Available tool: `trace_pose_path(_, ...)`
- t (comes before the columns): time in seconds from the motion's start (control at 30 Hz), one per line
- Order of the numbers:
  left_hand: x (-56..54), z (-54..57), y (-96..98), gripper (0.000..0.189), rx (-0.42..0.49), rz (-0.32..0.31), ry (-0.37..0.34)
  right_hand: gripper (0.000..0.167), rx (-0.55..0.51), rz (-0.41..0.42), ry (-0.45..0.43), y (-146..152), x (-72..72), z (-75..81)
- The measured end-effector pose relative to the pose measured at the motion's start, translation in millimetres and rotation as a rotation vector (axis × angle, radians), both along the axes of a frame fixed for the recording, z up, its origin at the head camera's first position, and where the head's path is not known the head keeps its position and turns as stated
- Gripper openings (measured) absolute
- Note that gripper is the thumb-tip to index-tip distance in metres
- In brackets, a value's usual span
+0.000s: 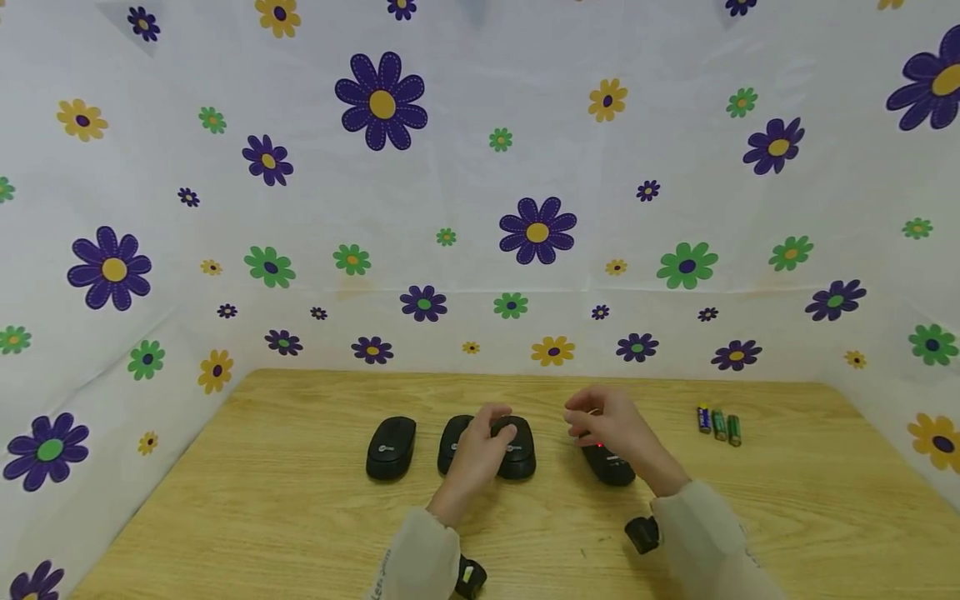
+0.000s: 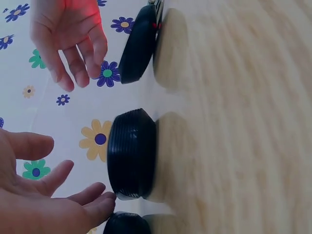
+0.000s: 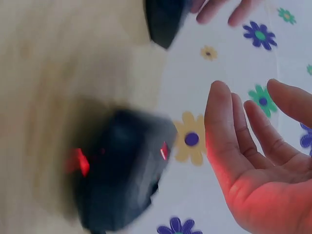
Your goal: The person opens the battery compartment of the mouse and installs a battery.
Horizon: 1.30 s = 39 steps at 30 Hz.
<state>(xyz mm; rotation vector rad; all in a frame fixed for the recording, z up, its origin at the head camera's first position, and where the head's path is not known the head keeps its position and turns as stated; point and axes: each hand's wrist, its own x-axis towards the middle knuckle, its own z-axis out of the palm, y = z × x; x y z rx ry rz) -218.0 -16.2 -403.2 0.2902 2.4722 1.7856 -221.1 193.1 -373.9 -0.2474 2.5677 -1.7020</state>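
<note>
A dark mouse (image 1: 609,468) shows a small red light and pale markings on its upper side. It looks tilted in the left wrist view and blurred in the right wrist view. My right hand (image 1: 618,427) is above it, fingers loosely bent, with a gap between hand and mouse. Red light falls on that palm (image 3: 253,195). Over two black mice side by side hovers my left hand (image 1: 480,450), fingers apart and holding nothing. It partly hides the left one (image 1: 450,442) and the right one (image 1: 519,454). Whether its lower fingertips touch a mouse, I cannot tell.
Another black mouse (image 1: 391,448) lies at the left on the wooden table (image 1: 300,500). To the right are a blue battery (image 1: 703,418) and two green batteries, one (image 1: 720,425) beside the other (image 1: 734,431). A flower-patterned white sheet (image 1: 465,183) rises behind the table.
</note>
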Motion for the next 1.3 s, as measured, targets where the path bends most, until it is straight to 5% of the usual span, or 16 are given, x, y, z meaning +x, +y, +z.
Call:
trace_pose_path(0.5,-3.0,-7.9,-11.8,0.047,-0.095,-0.077,0.025,0.044,0.061,0.135,-0.112,-31.9,-2.4,-18.7)
trace_pose_path(1.03,-7.8,-4.4,-26.1,0.067,-0.189,-0.253,-0.071,0.077,0.046,0.146,-0.173,-40.3,-5.7,-24.9)
trace_pose_path(1.3,-7.4,-8.1,-28.2,0.076,-0.204,-0.272,-0.065,0.083,0.109,0.138,-0.168,-42.3,-7.5,-28.4)
